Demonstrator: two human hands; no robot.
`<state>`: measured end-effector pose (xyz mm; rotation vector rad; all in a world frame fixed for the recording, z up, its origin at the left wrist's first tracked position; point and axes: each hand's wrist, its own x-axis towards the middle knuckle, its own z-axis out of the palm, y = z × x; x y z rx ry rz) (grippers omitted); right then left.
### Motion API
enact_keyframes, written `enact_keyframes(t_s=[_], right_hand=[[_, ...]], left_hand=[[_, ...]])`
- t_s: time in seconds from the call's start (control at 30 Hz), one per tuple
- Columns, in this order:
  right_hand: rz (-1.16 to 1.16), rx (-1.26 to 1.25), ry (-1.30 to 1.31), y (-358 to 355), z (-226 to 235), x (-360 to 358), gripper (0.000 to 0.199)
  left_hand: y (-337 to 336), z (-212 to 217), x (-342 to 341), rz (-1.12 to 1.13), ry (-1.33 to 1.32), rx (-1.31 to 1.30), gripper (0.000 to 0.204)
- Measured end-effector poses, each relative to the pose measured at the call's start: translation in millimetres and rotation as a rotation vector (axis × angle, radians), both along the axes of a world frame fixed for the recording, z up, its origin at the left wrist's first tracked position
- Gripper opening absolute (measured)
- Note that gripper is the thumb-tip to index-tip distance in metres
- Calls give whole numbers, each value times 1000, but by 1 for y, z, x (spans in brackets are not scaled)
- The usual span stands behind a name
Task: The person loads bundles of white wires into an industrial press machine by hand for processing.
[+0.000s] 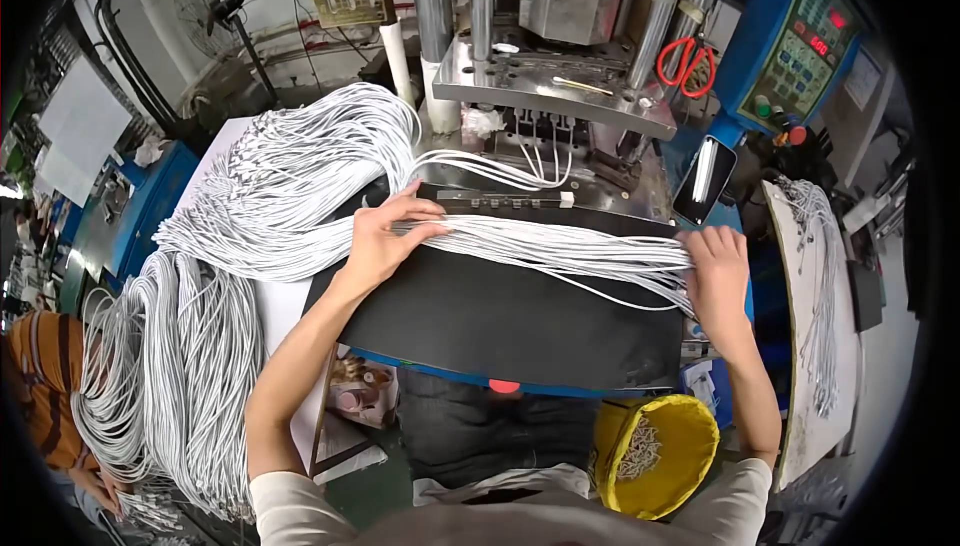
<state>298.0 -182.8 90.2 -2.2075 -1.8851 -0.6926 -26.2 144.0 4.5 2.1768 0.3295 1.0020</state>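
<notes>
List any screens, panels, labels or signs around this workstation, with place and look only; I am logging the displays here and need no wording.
Control panel: upper right on the blue machine housing, tilted greenish face with rows of buttons and small red lit displays.
Phone: just below that panel, beyond the right hand, dark slab reflecting a bright strip of light.
White sheets: far left, blank-looking paper rectangles; any marks are too small to tell.
</notes>
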Motion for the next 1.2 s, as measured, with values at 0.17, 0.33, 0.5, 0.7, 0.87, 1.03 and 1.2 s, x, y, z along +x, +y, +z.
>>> enact_keyframes(t_s=[0.17,0.33,0.5,0.7,0.87,1.03,1.2], right_hand=[[-79,-149,3,6,-1,10,39],[369,-109,509,80,-21,-60,44],[211,-96,237,83,-25,-65,39],[100,-16,280,26,-28,-7,37],[-120,77,589,31,13,-7,39],[381,-158,326,59,-11,-105,39],[310,-333,486,59,-7,-107,55]], left_hand=[[-16,18,5,87,13,-140,22],[-56,56,42,35,218,-102,23],[-70,73,29,-95,161,-258,27],[-45,81,-14,-79,6,-569,27],[-114,100,14,-396,641,-356,36],[-165,36,38,-728,392,-1166,25],[-159,14,31,-748,385,-1284,30]])
